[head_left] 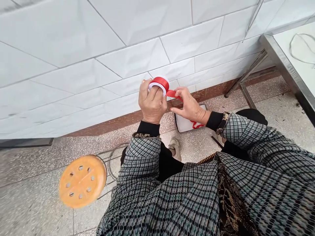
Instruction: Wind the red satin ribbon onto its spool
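Note:
In front of the tiled wall, my left hand (pixel 154 103) grips a white spool of red ribbon (pixel 160 82), with some fingers inside the spool's core. A short length of red ribbon (pixel 171 93) runs off the spool's right side to my right hand (pixel 190 106). The right fingers close on that ribbon near its far part, while the thumb points left, apart from them. Below the right hand, a dark-edged white tray or box (pixel 183 124) rests on the floor, with a loose loop of red ribbon (pixel 197 125) over it.
An orange round stool (pixel 82 181) with holes in its seat and wire legs stands at the lower left. On the right is a metal-framed table (pixel 283 54) with a thin cord (pixel 291 49) on top. The white tiled wall (pixel 137 59) rises close ahead.

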`<state>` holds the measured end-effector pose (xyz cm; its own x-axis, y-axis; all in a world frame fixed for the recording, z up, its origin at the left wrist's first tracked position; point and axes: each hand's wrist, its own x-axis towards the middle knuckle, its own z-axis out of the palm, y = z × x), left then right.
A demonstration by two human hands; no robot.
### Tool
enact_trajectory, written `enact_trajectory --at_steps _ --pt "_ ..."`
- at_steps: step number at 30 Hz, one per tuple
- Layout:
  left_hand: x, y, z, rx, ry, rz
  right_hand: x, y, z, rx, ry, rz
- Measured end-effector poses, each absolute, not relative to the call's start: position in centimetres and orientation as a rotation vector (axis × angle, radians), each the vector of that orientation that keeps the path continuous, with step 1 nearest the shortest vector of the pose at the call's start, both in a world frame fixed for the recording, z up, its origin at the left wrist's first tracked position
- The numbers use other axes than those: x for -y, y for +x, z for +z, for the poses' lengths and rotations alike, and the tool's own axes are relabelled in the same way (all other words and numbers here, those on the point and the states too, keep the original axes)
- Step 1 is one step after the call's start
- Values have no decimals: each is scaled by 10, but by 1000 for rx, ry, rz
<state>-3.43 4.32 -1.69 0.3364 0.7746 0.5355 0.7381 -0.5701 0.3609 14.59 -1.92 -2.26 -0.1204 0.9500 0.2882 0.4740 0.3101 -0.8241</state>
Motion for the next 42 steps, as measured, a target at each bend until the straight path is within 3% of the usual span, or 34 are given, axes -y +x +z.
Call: enact_trajectory --at_steps 18,23,30,42 --pt "-50 -48 -25 -1406 2476 985 2 196 2 2174 -1449 589" --pt "-51 -48 -24 -1421 2366 863 -4 201 11 2022 -1216 847" --pt "-37 -36 -9 -1245 2098 746 -6 207 11 1341 -1055 1449" --pt "-28 -28 -17 -1044 1753 589 -20 216 19 1183 -978 1492"
